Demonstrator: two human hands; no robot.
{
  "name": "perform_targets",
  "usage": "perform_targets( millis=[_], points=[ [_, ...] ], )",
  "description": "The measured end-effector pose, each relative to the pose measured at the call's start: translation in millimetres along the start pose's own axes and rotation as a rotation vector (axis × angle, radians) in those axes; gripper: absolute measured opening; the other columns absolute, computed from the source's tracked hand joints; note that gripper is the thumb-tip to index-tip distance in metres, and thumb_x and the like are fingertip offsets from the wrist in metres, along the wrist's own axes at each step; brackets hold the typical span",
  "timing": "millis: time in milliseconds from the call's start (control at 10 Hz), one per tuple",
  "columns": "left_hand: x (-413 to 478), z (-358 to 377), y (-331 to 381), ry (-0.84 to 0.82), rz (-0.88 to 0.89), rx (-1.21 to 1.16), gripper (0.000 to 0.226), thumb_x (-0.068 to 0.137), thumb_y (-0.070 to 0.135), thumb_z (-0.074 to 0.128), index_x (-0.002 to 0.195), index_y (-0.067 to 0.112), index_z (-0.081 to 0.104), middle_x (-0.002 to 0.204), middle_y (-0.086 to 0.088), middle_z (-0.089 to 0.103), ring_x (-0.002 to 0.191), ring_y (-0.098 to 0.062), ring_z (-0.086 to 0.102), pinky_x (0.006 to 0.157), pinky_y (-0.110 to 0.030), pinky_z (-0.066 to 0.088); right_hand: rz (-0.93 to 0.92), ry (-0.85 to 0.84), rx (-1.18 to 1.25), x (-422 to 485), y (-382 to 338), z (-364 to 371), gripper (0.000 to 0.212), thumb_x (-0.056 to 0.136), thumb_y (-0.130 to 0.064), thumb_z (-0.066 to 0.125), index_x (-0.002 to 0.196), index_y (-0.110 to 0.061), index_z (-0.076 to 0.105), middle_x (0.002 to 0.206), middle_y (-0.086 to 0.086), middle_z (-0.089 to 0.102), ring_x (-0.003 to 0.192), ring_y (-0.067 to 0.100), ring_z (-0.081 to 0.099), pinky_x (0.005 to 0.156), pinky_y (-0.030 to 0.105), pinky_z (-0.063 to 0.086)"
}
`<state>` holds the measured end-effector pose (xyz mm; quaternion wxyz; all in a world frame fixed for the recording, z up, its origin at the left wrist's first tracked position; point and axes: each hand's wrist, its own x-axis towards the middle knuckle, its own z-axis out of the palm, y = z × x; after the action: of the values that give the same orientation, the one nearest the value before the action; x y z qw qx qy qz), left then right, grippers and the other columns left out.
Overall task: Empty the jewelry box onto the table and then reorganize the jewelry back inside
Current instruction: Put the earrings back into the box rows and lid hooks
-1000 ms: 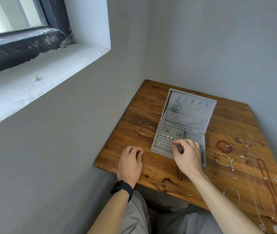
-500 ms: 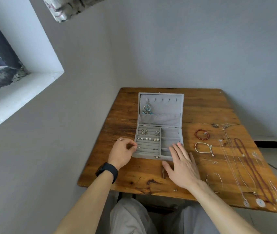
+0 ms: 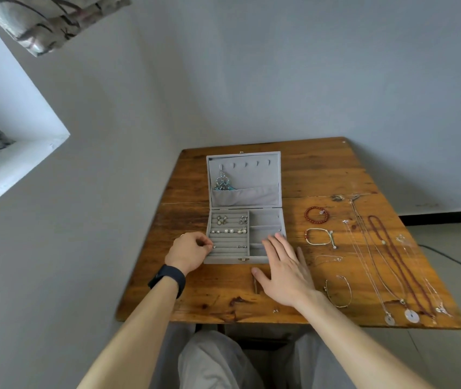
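Observation:
The grey jewelry box (image 3: 265,217) stands open on the wooden table (image 3: 209,299). A dangling earring (image 3: 221,183) hangs in its lid, and several small earrings (image 3: 227,226) sit in the ring rows. My left hand (image 3: 190,252) is curled at the box's front left edge and pinches a tiny stud (image 3: 213,246) at the rows. My right hand (image 3: 282,268) lies flat with straight fingers over the box's front right corner, holding nothing.
Right of the box lie a red bead bracelet (image 3: 316,214), a cord bracelet (image 3: 319,237), a thin bangle (image 3: 338,290), a red bead necklace (image 3: 397,265) and several fine chains (image 3: 364,248). Two tiny studs (image 3: 275,310) sit near the front edge. Walls border the table's back and left.
My right hand has left the ring rows and flattened at the box's front right corner. My left hand has moved from the table to the box's left edge. My view swung right.

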<state>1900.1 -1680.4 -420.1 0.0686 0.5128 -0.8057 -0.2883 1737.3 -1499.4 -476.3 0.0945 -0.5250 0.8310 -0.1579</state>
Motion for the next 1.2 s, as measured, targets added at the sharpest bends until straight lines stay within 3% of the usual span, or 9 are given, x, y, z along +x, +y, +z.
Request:
perform_targets(
  millis=[200,300,400,700,900,1200],
  points=[
    [-5.6,6.3,5.9,0.078,0.041,0.100,0.005,0.095,0.036,0.063,0.089,0.037,0.065,0.096,0.013,0.059,0.090,-0.014,0.059,0.076,-0.035,0.055,0.005,0.006,-0.007,0.3,0.7,1.7,0.077,0.097,-0.063,0.032,0.158,-0.023,0.012,0.167,-0.005,0.003,0.152,0.011,-0.013,0.123,0.051,0.005],
    [-10.9,9.3,6.6,0.176,0.170,0.341,0.008,0.097,0.040,0.059,0.098,0.036,0.066,0.104,0.009,0.060,0.094,-0.016,0.059,0.069,-0.034,0.054,0.008,0.017,-0.003,0.7,0.6,2.5,0.076,0.097,-0.063,0.033,0.158,-0.023,0.013,0.167,-0.005,0.004,0.152,0.012,-0.012,0.123,0.052,0.005],
    [-13.6,12.8,1.3,0.234,0.240,0.414,0.016,0.098,0.042,0.057,0.104,0.032,0.069,0.111,0.007,0.063,0.100,-0.017,0.058,0.066,-0.031,0.050,0.009,0.017,-0.011,0.5,-0.2,2.3,0.076,0.097,-0.063,0.033,0.158,-0.023,0.013,0.166,-0.005,0.004,0.152,0.012,-0.011,0.123,0.052,0.006],
    [-32.1,12.4,-21.1,0.196,0.330,0.386,0.033,0.102,0.040,0.045,0.128,0.035,0.066,0.136,0.006,0.055,0.119,-0.016,0.055,0.079,-0.035,0.054,0.009,0.041,-0.012,0.1,0.6,4.5,0.076,0.096,-0.063,0.034,0.158,-0.022,0.014,0.166,-0.005,0.008,0.152,0.012,-0.009,0.123,0.051,0.007],
    [-41.4,10.7,-29.9,0.104,0.348,0.479,0.048,0.102,0.054,0.038,0.146,0.039,0.047,0.152,0.004,0.041,0.133,-0.019,0.046,0.095,-0.039,0.050,0.013,0.025,-0.011,0.2,-0.4,3.8,0.076,0.096,-0.063,0.033,0.158,-0.023,0.013,0.166,-0.006,0.007,0.152,0.011,-0.009,0.123,0.052,0.007],
    [-37.9,15.2,-31.4,0.152,0.390,0.483,0.046,0.100,0.049,0.048,0.144,0.034,0.048,0.149,0.003,0.043,0.130,-0.019,0.048,0.096,-0.037,0.049,0.021,0.000,0.000,-0.3,-2.4,1.7,0.076,0.097,-0.063,0.033,0.158,-0.023,0.012,0.166,-0.005,0.004,0.152,0.011,-0.011,0.123,0.051,0.005]
  ],
)
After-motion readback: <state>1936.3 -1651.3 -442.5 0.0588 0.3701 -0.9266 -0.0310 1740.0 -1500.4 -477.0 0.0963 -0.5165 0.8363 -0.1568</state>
